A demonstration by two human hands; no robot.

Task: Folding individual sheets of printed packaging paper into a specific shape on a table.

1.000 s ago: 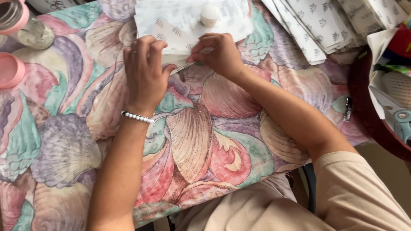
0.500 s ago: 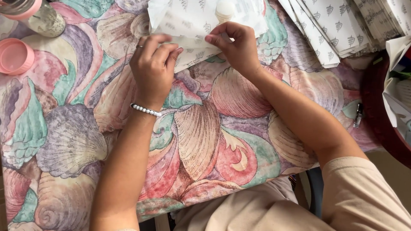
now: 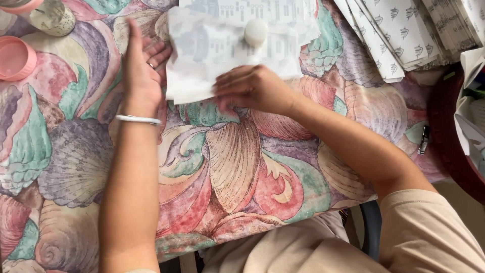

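A pale printed paper sheet (image 3: pixel 222 48) lies flat on the shell-patterned tablecloth (image 3: pixel 227 172) at the far middle, with a small white round piece (image 3: pixel 255 31) resting on it. My left hand (image 3: pixel 143 71) stands edge-on against the sheet's left border, fingers straight and together, a ring on one finger and a thin bracelet at the wrist. My right hand (image 3: pixel 250 88) presses down on the sheet's near edge, fingers curled and blurred by motion. Neither hand lifts the sheet.
A stack of leaf-printed paper sheets (image 3: pixel 404 30) fans out at the far right. A pink round lid (image 3: pixel 15 56) and a speckled jar (image 3: pixel 50 17) sit at the far left. A dark red basket (image 3: pixel 454 131) holding papers stands at the right edge, beside a small clip (image 3: pixel 424 140).
Both hands were pinching the sheet's near edge together. Now my left hand has moved left and straightened against the sheet's side, and my right hand has slid along the near edge.
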